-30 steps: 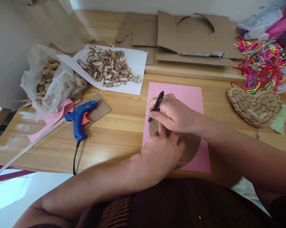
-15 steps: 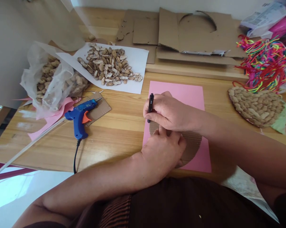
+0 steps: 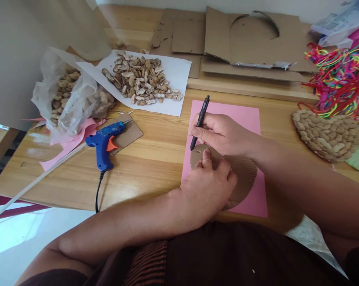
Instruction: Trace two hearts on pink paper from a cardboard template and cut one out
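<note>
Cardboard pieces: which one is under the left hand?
The curved-edged piece on the pink sheet; the others, like the scrap by the glue gun, lie untouched.

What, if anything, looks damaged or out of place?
The cardboard at the back looks damaged: one piece has a ragged edge, another a curved cut. Pink scraps lie crumpled by the plastic bag, like leftovers. The long pale stick in the glue gun pokes past the table edge; it might get knocked.

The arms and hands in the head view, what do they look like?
The left hand and right hand are bare, without gloves. Short dark sleeves leave the forearms uncovered, with no watch visible. The garment is dark brown, with a striped patch.
</note>
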`<state>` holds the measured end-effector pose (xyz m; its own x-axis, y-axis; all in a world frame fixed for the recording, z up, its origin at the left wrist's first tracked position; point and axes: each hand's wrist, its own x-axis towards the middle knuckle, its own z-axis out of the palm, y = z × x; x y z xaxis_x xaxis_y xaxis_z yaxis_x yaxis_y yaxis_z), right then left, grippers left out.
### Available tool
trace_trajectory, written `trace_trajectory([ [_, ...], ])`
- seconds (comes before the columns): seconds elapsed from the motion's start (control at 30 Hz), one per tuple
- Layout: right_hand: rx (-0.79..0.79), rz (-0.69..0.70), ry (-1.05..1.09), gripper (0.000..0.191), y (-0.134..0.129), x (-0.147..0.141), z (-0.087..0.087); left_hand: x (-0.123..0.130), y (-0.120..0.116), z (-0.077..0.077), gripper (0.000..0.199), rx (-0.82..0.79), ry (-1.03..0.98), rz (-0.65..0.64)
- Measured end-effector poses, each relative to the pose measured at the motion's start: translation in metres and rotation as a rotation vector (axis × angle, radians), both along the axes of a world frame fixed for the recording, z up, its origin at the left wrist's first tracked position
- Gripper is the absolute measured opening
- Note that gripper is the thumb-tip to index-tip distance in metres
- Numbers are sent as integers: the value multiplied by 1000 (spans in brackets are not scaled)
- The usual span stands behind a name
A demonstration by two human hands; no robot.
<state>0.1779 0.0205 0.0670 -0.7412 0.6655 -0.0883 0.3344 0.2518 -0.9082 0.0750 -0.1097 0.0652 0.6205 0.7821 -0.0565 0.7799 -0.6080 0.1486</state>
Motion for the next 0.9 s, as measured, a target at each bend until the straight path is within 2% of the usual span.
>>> trace_trajectory([
  [0.13, 142, 62, -53, 19, 0, -3, 3, 0, 0, 3, 65, -6, 17, -6],
  [0.4, 427, 266, -194, 22, -4, -13, 12, 1, 0, 2, 56, 9, -6, 31],
  [0.9, 388, 447, -269, 18, -7, -29, 25, 1, 0, -1, 56, 40, -58, 52],
])
